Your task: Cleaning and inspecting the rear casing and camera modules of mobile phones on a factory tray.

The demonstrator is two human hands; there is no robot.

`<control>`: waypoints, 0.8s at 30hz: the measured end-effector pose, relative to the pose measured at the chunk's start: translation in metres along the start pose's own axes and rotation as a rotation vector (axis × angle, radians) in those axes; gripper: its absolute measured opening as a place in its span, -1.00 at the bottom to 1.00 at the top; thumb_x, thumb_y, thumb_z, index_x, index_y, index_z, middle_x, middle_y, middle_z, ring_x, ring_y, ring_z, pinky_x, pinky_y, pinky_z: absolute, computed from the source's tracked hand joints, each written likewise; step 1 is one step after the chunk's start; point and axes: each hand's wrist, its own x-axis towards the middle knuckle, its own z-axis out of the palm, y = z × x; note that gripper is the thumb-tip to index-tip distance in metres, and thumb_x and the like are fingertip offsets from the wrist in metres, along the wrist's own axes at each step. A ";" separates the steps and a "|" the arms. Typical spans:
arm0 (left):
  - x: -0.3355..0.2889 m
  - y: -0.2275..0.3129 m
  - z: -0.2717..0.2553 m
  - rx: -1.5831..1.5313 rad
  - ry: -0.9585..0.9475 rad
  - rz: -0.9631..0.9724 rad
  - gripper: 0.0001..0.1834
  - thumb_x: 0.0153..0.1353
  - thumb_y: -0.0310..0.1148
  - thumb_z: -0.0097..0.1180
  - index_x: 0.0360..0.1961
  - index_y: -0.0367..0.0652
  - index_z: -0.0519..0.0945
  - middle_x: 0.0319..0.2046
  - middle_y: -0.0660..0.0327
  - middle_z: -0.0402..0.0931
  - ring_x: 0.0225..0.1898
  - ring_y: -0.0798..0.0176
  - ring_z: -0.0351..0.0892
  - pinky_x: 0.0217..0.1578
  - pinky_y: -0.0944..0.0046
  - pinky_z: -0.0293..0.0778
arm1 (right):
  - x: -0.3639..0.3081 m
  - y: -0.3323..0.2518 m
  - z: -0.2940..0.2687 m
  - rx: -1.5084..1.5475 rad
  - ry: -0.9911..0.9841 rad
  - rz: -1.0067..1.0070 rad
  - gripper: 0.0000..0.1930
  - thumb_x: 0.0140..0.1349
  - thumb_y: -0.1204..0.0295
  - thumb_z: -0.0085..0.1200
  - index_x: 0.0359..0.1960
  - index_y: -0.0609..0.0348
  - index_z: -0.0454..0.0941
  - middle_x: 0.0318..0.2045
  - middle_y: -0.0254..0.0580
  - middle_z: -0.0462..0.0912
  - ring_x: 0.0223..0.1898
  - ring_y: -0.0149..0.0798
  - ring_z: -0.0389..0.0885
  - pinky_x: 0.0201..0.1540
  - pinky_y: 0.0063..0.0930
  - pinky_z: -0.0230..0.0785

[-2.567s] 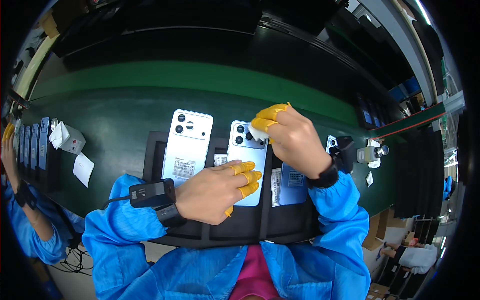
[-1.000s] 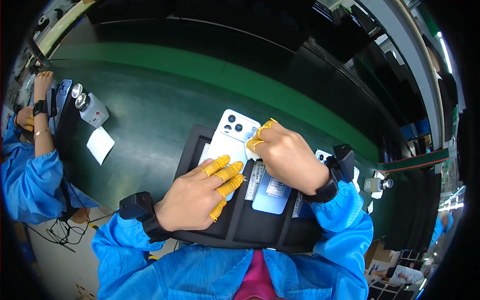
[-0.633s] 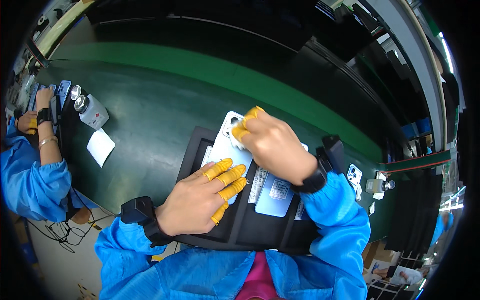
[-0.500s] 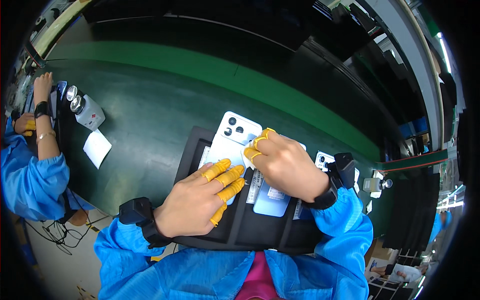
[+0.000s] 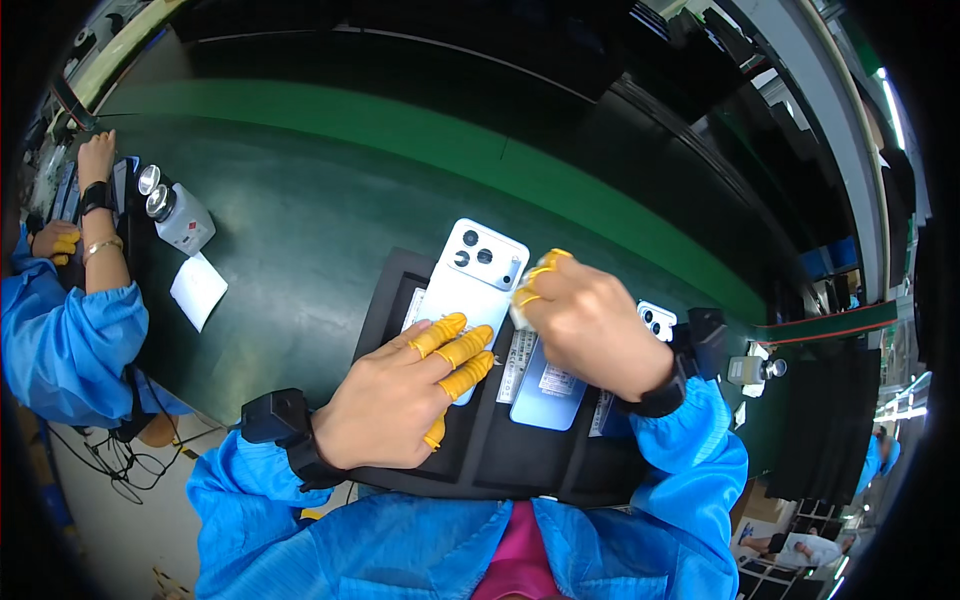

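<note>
A pale blue smartphone point(image 5: 477, 272) lies back up in the left part of a black tray point(image 5: 505, 470), its camera block at the far end. My left hand point(image 5: 385, 405) rests on its lower half, fingers in yellow finger cots stretched flat over the back. My right hand point(image 5: 592, 325), also wearing yellow finger cots, is closed in a pinch on a white wipe point(image 5: 521, 308) just right of the phone's upper side edge. Under that hand lies a second, bluer phone point(image 5: 545, 405) in the middle slot, its far end hidden. Another phone point(image 5: 655, 319) shows partly behind my right wrist.
White bottles with metal tops point(image 5: 186, 222) stand at the left beside a white sheet point(image 5: 199, 291). A second bottle point(image 5: 745, 370) sits at the right. A co-worker's blue sleeve point(image 5: 75, 345) reaches in from the left. Dark shelving bounds the green bench's point(image 5: 320, 200) far side.
My right hand has moved right with the wipe, off the phone's back, uncovering the right side of its camera block. The left hand stays on the phone.
</note>
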 end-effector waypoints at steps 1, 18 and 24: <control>-0.001 0.000 0.001 0.001 0.002 -0.003 -0.35 -0.22 -0.46 0.08 0.07 -0.21 0.52 0.11 0.08 0.43 0.22 0.05 0.33 0.24 0.19 0.23 | 0.002 0.002 -0.003 0.000 0.000 -0.003 -0.89 -0.22 0.64 0.12 -0.56 0.28 0.60 -0.54 -0.15 0.53 -0.39 -0.14 0.54 -0.27 -0.37 0.49; 0.003 0.002 -0.002 0.014 -0.064 -0.049 -0.39 -0.13 -0.50 0.09 0.09 -0.11 0.52 0.19 0.18 0.38 0.27 0.06 0.28 0.20 0.16 0.30 | -0.005 0.036 -0.014 -0.063 0.088 0.168 -0.86 -0.18 0.67 0.12 -0.50 0.30 0.64 -0.44 -0.09 0.60 -0.31 -0.10 0.59 -0.25 -0.37 0.51; 0.005 0.002 -0.001 -0.015 -0.046 -0.042 -0.40 -0.13 -0.51 0.08 0.08 -0.09 0.53 0.17 0.19 0.39 0.26 0.05 0.29 0.19 0.15 0.33 | 0.017 0.028 0.014 0.111 0.193 0.058 -0.82 -0.17 0.67 0.13 -0.44 0.29 0.62 -0.41 -0.07 0.59 -0.26 -0.08 0.58 -0.20 -0.34 0.50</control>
